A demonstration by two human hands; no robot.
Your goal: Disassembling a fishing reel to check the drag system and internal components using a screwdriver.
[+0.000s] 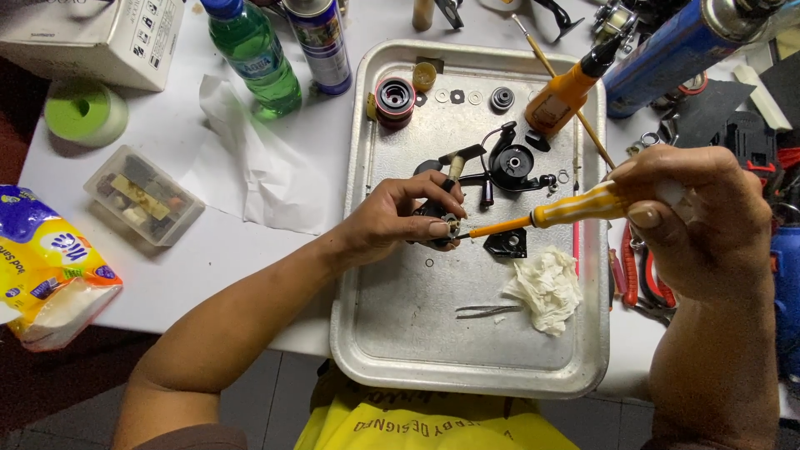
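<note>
Right now we've got the metal tray (pixel 392 333) on the white counter (pixel 208 250), w/ most parts lying in it. Our left hand (pixel 392 221) sits mid-tray, fingers (pixel 437 227) clenched round a small black reel part (pixel 437 218). Our right hand (pixel 700 221) hangs over the tray's right edge, fingers wrapped tight on a yellow screwdriver (pixel 575 208); its tip touches the black part. In the tray: crumpled white tissue (pixel 546 287) lower right, tweezers (pixel 487 311) just beside it, a black reel frame (pixel 508 162) above centre, a red-black spool (pixel 394 100) & washers along the top edge, an orange oil bottle (pixel 567 92) at top right. Left of the tray: clear plastic box (pixel 142 196) holding small bits, green bottle (pixel 254 54), yellow tissue pack (pixel 50 258).
</note>
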